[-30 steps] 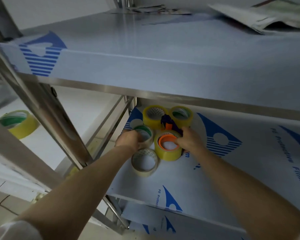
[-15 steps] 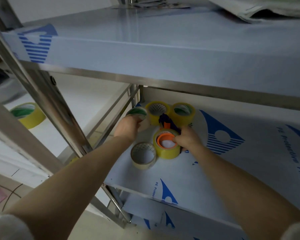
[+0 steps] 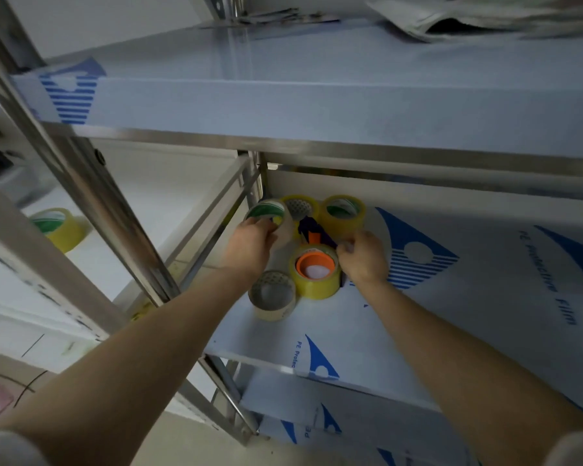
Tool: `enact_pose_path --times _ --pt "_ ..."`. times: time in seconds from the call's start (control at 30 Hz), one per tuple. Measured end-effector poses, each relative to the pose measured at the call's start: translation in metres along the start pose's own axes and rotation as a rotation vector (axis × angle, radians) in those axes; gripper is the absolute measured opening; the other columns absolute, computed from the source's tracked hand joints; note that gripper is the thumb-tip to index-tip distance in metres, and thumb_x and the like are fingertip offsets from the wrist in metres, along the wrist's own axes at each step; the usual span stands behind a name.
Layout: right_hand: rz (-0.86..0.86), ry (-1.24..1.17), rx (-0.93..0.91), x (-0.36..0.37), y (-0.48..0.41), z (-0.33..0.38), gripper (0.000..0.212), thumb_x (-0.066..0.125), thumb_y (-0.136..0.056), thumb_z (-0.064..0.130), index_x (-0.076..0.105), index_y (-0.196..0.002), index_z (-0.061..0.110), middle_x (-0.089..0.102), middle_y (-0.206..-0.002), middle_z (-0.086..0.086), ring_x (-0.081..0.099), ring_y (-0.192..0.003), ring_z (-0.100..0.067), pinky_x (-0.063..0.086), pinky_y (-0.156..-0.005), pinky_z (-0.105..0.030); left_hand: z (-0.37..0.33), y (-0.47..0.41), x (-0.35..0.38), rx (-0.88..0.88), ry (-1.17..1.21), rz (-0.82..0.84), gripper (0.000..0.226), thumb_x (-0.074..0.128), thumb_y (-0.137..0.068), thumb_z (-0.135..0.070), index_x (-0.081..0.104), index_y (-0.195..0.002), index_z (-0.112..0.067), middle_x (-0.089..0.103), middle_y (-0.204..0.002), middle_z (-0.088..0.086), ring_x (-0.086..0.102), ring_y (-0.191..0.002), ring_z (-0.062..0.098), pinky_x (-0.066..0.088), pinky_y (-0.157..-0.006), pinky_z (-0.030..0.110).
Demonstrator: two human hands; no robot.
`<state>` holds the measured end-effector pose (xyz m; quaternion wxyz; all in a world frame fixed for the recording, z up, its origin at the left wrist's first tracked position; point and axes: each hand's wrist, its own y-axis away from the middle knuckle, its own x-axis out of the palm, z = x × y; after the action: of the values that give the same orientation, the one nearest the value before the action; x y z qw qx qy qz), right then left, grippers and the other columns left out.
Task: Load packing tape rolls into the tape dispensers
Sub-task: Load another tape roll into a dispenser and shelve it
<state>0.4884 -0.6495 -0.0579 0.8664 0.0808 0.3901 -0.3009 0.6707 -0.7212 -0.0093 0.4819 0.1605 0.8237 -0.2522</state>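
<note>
left hand (image 3: 249,242) grips a green-core tape roll (image 3: 266,215) — right hand (image 3: 364,257) on the dispenser (image 3: 313,232).

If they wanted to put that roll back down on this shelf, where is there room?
The shelf is bare to the right of the right hand, and along its front edge below the pale roll. The back left corner is crowded: rolls and the dispenser bunch together there, where the left hand holds the lifted roll.
</note>
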Motion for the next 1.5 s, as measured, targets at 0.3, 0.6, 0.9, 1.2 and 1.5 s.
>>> enact_pose_path --times 0.3,0.6,0.9,1.2,1.5 --pt "0.019 -0.625 0.216 -0.02 0.04 0.029 0.026 0.046 -0.096 0.016 0.062 -0.103 -0.004 0.064 -0.091 -0.013 0.058 -0.087 -0.024 0.049 -0.075 -0.034 -0.023 0.01 0.004 0.188 0.162 0.012 0.031 0.055 -0.092 -0.014 0.061 -0.121 -0.005 0.059 -0.119 0.022 0.055 -0.107 0.037 0.042 -0.086 0.034" --pt "-0.011 -1.006 0.492 -0.03 0.095 0.023 0.021 0.051 -0.096 0.018 0.055 -0.113 0.007 0.066 -0.086 -0.01 0.063 -0.076 -0.018 0.054 -0.076 -0.033 -0.03 0.045 0.021 0.318 0.227 0.05 0.027 0.054 -0.091 -0.009 0.063 -0.114 0.001 0.059 -0.115 0.024 0.053 -0.107 0.038 0.04 -0.09 0.036" --pt "-0.057 -0.637 0.358 -0.028 0.071 0.008 0.015 0.048 -0.094 0.007 0.062 -0.099 0.009 0.063 -0.087 -0.01 0.057 -0.067 -0.013 0.05 -0.062 -0.026 0.02 0.011 0.032 -0.065 -0.052 0.031 0.037 0.043 -0.089 0.0 0.058 -0.123 -0.005 0.055 -0.124 0.023 0.046 -0.116 0.04 0.042 -0.095 0.046" --pt "0.113 -0.159 0.095 -0.016 -0.013 -0.02 0.025 0.042 -0.092 0.006 0.064 -0.103 -0.002 0.066 -0.105 -0.022 0.061 -0.1 -0.037 0.05 -0.089 -0.05 0.027 -0.006 0.064 -0.242 -0.045 0.129 0.026 0.045 -0.092 -0.01 0.067 -0.105 -0.01 0.065 -0.106 0.014 0.059 -0.099 0.032 0.046 -0.08 0.037" --pt "0.207 0.065 -0.043 -0.004 -0.057 -0.02 0.033 0.041 -0.098 0.014 0.052 -0.128 0.008 0.056 -0.13 -0.014 0.053 -0.118 -0.03 0.042 -0.093 -0.034 0.012 -0.016 0.049 -0.388 -0.027 0.076 0.022 0.051 -0.088 -0.031 0.063 -0.083 -0.013 0.055 -0.072 0.003 0.055 -0.07 0.024 0.044 -0.062 0.029"
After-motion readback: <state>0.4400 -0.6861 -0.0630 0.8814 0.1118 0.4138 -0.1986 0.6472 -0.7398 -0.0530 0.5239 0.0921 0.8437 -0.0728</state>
